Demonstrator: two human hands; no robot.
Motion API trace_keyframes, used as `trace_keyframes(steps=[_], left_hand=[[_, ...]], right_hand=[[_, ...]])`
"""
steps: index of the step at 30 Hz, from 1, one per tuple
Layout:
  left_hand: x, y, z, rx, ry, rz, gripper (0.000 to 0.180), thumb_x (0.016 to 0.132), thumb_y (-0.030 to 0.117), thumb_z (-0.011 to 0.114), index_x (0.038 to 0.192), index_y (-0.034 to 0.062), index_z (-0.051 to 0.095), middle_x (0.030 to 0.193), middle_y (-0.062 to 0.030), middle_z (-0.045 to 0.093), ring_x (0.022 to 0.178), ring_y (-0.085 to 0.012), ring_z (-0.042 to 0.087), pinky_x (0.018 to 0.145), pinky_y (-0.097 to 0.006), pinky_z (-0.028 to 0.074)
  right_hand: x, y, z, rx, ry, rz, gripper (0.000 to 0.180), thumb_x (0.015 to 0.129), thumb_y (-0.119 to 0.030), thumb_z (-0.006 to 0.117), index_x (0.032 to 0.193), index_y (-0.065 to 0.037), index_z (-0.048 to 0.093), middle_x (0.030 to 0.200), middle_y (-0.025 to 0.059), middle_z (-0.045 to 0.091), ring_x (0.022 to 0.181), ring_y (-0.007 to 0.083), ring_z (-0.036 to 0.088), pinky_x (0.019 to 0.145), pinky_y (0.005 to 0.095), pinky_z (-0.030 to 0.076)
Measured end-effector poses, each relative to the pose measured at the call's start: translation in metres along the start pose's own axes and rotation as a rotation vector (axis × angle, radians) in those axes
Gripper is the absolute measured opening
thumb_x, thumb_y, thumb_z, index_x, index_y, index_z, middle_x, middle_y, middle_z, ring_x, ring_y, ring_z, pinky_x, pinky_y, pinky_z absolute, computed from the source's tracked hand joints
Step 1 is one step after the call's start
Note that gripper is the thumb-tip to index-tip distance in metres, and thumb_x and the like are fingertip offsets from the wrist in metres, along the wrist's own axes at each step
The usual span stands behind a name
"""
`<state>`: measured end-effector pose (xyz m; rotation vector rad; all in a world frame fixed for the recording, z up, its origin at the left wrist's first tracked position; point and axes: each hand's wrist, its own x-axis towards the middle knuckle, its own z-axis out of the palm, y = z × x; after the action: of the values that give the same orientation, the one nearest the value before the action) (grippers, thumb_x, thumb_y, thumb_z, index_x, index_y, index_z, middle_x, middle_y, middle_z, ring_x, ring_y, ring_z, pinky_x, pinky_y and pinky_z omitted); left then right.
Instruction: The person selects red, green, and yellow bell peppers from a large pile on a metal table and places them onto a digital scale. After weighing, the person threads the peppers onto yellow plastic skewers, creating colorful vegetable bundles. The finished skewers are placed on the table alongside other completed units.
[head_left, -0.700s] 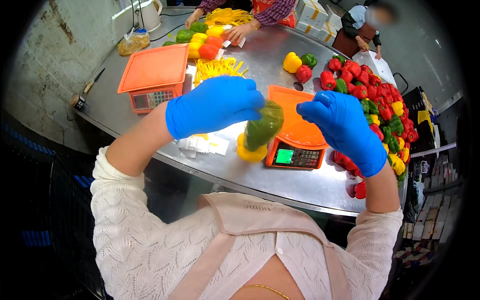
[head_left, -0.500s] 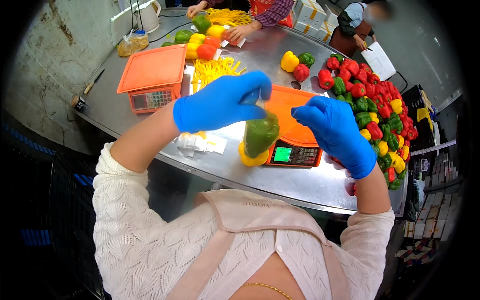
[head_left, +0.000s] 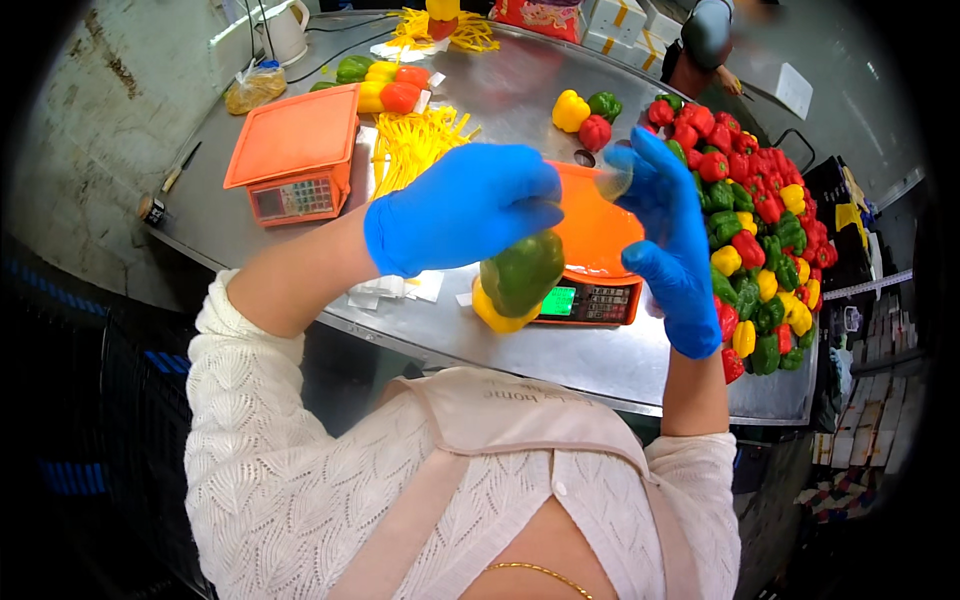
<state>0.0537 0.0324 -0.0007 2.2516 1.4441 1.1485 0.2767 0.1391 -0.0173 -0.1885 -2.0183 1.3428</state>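
On the far left of the steel tabletop (head_left: 560, 355) I see an orange scale (head_left: 295, 150) with nothing on its tray, and just right of it a pile of yellow strips (head_left: 415, 140). My left hand (head_left: 465, 205), in a blue glove, is raised over the near middle. Its grip is closed at the top of a green pepper (head_left: 522, 270), which hangs down from it. A yellow pepper (head_left: 497, 312) sits just under the green one, touching it; I cannot tell if a clear bag holds them together. Behind them stands a second orange scale (head_left: 595, 255) with a lit green display. My right hand (head_left: 670, 235), also gloved, is lifted just right of the peppers; thumb and fingers pinch something thin and clear, the other fingers spread. At the far right edge lies a big heap of peppers (head_left: 760, 240), red, green and yellow.
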Motion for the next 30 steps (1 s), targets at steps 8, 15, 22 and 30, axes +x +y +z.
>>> trace_keyframes(steps=[8, 15, 22, 30], left_hand=[[0.046, 0.001, 0.044, -0.262, 0.001, 0.108, 0.034, 0.082, 0.012, 0.072, 0.115, 0.0086, 0.063, 0.106, -0.0085, 0.064, 0.091, -0.0226, 0.061, 0.079, -0.032, 0.049], [-0.04, -0.041, 0.122, -0.323, -0.426, -0.18, 0.11, 0.065, 0.036, 0.087, 0.151, 0.0062, 0.025, 0.148, -0.0188, 0.038, 0.137, -0.0357, 0.038, 0.112, -0.045, 0.031], [-0.052, -0.049, 0.213, -0.41, -0.601, -0.24, 0.093, 0.067, 0.038, 0.085, 0.142, 0.0065, 0.04, 0.135, -0.0196, 0.049, 0.123, -0.0355, 0.05, 0.103, -0.042, 0.042], [-0.009, -0.054, 0.256, -0.326, -1.091, -0.263, 0.067, 0.069, 0.042, 0.081, 0.118, 0.0022, 0.059, 0.104, -0.0187, 0.067, 0.096, -0.0322, 0.066, 0.086, -0.037, 0.052]], right_hand=[[-0.027, 0.057, 0.021, 0.491, 0.243, 0.286, 0.028, 0.094, -0.009, 0.062, 0.122, -0.003, 0.058, 0.117, 0.006, 0.062, 0.106, 0.0164, 0.059, 0.092, 0.0302, 0.049], [-0.102, 0.077, -0.035, 0.67, 0.87, 0.38, 0.035, 0.103, -0.029, 0.047, 0.105, 0.002, 0.062, 0.103, 0.0157, 0.069, 0.095, 0.0238, 0.066, 0.087, 0.0365, 0.053], [-0.196, 0.079, -0.037, 0.625, 1.183, 0.493, 0.039, 0.103, -0.034, 0.046, 0.107, 0.002, 0.061, 0.108, 0.0154, 0.067, 0.097, 0.0249, 0.065, 0.087, 0.0378, 0.054], [-0.283, 0.137, -0.039, 0.595, 1.36, 0.56, 0.036, 0.103, -0.03, 0.046, 0.118, 0.0, 0.061, 0.112, 0.0155, 0.064, 0.102, 0.0256, 0.062, 0.089, 0.0388, 0.054]])
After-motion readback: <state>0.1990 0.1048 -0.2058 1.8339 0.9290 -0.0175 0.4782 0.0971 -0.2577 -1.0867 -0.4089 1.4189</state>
